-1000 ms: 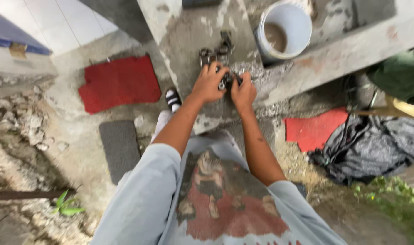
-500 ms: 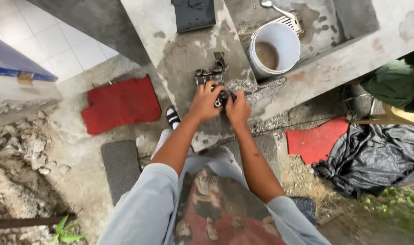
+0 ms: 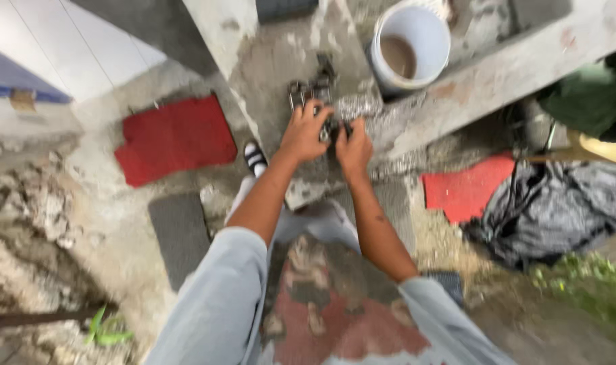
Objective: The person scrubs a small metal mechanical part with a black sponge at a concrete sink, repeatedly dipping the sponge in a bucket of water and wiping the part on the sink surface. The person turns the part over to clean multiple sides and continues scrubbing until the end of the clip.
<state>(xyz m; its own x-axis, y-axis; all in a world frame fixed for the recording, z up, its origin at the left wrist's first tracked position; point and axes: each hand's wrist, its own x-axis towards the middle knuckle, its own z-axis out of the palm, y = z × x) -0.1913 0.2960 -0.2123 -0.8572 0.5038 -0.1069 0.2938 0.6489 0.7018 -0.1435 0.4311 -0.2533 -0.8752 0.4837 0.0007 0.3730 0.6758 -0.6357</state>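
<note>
Grey concrete everywhere, and right in the middle of the surface [image 3: 281,74] both hands are down on a small dark metal piece [image 3: 335,128]. The left hand [image 3: 304,132] curls over its near side, fingers bent around it; the right hand [image 3: 354,145] closes in from the other side, thumb and fingers pinching. It looks like a two-handed working grip, mid-adjustment, though blur hides exactly what the fingers do. Just beyond sits a cluster of dark metal parts [image 3: 311,88], nearly touching the left fingers. The next move, I judge, needs a firm hold and a small careful twist or pull. Room is tight ahead: a white bucket [image 3: 413,47] stands near on the right, the slab's edge drops off to the left toward a red mat [image 3: 176,138].
</note>
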